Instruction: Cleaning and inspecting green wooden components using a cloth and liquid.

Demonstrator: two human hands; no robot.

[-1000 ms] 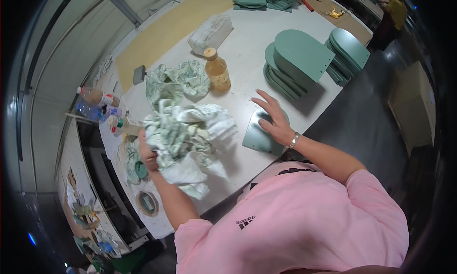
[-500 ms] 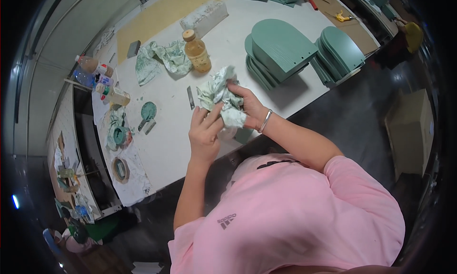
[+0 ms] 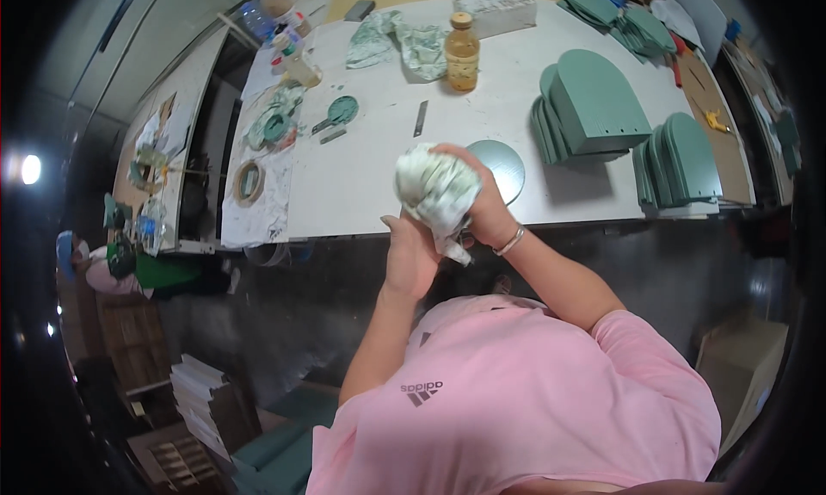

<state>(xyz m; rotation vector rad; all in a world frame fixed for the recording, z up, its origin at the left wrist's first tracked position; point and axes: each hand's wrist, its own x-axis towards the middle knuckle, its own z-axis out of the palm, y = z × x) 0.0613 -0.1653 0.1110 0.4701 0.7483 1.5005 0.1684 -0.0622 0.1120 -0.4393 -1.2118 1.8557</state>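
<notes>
Head view: rag [image 3: 437, 183] bunched at 10 o'clock of right hand [image 3: 489, 207], whose fingers clamp it; left hand [image 3: 411, 258] at rag's 7 o'clock, can't tell if its fingers grip. Bottle [image 3: 462, 60] on desk [image 3: 370, 176] at 12. Rag looks light, soft, unbreakable, likely not slippery; best gripped round its thick middle.

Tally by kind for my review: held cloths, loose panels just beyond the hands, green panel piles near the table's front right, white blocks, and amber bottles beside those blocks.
Held cloth: 1
Loose panel: 1
Green panel piles: 2
White block: 1
Amber bottle: 1
Total: 6
</notes>
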